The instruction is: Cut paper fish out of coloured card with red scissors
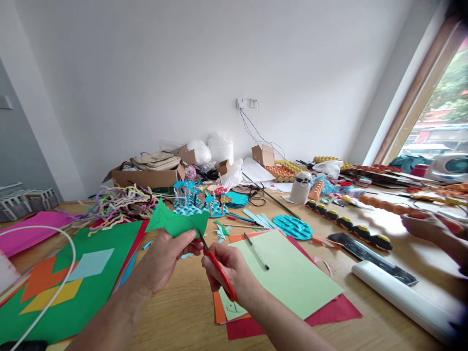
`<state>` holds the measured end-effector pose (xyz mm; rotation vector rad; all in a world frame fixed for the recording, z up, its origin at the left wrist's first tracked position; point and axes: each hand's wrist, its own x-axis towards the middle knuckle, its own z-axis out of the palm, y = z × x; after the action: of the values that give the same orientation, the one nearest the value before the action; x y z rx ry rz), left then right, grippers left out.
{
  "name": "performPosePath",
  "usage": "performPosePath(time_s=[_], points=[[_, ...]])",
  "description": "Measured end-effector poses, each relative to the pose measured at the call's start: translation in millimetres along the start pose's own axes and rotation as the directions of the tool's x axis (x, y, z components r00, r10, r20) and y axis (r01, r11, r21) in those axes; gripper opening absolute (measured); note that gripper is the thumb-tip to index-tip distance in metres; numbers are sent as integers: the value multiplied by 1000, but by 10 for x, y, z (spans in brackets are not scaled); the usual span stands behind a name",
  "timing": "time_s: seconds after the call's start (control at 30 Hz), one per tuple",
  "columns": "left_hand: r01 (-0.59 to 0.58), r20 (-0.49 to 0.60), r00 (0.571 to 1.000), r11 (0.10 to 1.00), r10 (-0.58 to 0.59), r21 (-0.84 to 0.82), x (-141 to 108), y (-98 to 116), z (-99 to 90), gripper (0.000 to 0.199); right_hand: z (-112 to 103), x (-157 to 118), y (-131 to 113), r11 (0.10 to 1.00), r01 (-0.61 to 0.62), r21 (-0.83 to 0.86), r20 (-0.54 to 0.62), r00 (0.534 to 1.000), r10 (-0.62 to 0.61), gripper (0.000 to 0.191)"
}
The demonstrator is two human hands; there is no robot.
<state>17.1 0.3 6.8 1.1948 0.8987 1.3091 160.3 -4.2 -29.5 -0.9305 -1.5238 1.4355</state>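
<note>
My left hand pinches the lower edge of a green paper piece that has a dark outline drawn on it. My right hand is wrapped round red-handled scissors. Their blades meet the paper's right end, close to my left fingers. Just below and right of the scissors lies a pale green sheet with a pen on top, over orange and dark red sheets. Small green and blue scraps are scattered beyond my hands.
Green sheets with coloured pieces lie left, crossed by a white cable. Pipe cleaners and blue paper models stand behind. A phone, a white bar-shaped object and painted egg-carton strip lie right, near another person's hand.
</note>
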Motion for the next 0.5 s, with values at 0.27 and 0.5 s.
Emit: performPosePath(time_s=[0.27, 0.5], points=[[-2, 4, 1000, 1000, 2, 23, 7, 12, -4, 9, 14, 16, 9, 999, -23, -25, -26, 999, 22, 35], [9, 19, 1000, 1000, -9, 14, 7, 9, -32, 9, 6, 35, 41, 998, -17, -56, -25, 1000, 15, 32]])
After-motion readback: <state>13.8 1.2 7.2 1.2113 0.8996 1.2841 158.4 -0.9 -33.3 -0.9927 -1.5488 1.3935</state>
